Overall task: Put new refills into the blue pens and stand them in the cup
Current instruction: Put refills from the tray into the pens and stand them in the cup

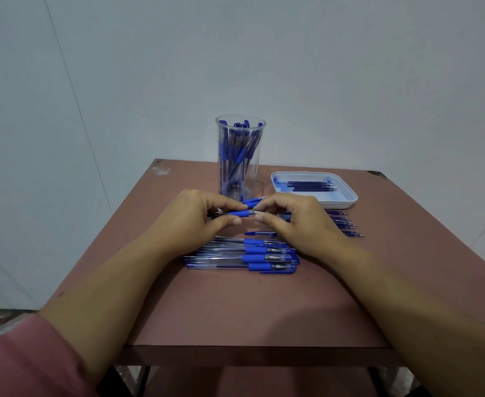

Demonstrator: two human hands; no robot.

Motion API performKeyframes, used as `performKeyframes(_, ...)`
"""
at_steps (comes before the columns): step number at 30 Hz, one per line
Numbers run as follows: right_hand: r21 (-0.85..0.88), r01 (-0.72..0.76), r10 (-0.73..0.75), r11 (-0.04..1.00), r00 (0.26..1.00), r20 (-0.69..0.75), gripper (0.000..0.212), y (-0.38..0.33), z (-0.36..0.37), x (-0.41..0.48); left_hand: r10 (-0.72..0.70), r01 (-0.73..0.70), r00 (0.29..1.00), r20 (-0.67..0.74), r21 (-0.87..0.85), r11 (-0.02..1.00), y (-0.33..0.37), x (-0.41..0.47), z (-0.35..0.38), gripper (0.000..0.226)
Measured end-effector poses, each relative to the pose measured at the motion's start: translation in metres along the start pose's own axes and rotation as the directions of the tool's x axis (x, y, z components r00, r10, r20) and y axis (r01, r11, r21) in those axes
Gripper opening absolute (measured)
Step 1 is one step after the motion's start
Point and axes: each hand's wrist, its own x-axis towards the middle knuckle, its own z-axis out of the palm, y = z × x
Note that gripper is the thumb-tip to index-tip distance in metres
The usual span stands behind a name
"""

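Observation:
Both hands hold one blue pen [239, 213] level above the table, in front of the cup. My left hand [189, 222] pinches its blue grip and barrel; my right hand [295, 222] pinches its tip end. A blue cap [254, 200] lies just behind the fingers. The clear plastic cup [240, 179] stands at the back centre with several blue pens upright in it. Several capped blue pens [244, 255] lie in a row near me. Loose refills [345, 223] lie to the right, partly hidden by my right hand. A small pen part [261, 233] lies between the hands and the row.
A white tray [347, 197] at the back right holds a few dark refills [311, 186]. The brown table [235, 310] is small, with its front edge close to me. A bare wall rises behind it. Pink sleeves cover my upper forearms.

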Motion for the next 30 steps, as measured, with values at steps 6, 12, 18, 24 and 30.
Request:
performKeyframes(6, -0.076, 0.055, -0.054, 0.996, 0.999, 0.006, 0.033, 0.0007, -0.0004, -0.0009, 0.010, -0.010, 1.000, -0.002, 0.007, 1.000, 0.0010, -0.0003, -0.0009, 0.026)
performKeyframes(12, -0.163, 0.138, -0.141, 0.977, 0.990, -0.010, 0.021, 0.0022, 0.0005, -0.0003, 0.010, -0.010, 1.000, -0.005, 0.010, 1.000, 0.0009, -0.0008, -0.0007, 0.026)
performKeyframes(18, -0.164, 0.159, -0.163, 0.974, 0.987, -0.012, 0.016, 0.0021, 0.0009, -0.0004, 0.003, -0.003, 1.000, -0.008, 0.018, 1.000, 0.0006, -0.0009, -0.0009, 0.026)
performKeyframes(24, -0.132, 0.134, -0.138, 0.982, 0.990, -0.020, 0.026, 0.0006, -0.0003, -0.0017, 0.008, -0.008, 1.000, -0.011, 0.022, 1.000, 0.0000, -0.0005, -0.0009, 0.026)
performKeyframes(30, -0.156, 0.149, -0.153, 0.976, 0.988, -0.012, 0.023, 0.0009, -0.0007, -0.0012, 0.004, -0.004, 1.000, -0.010, 0.012, 1.000, -0.0011, -0.0004, 0.0004, 0.026)
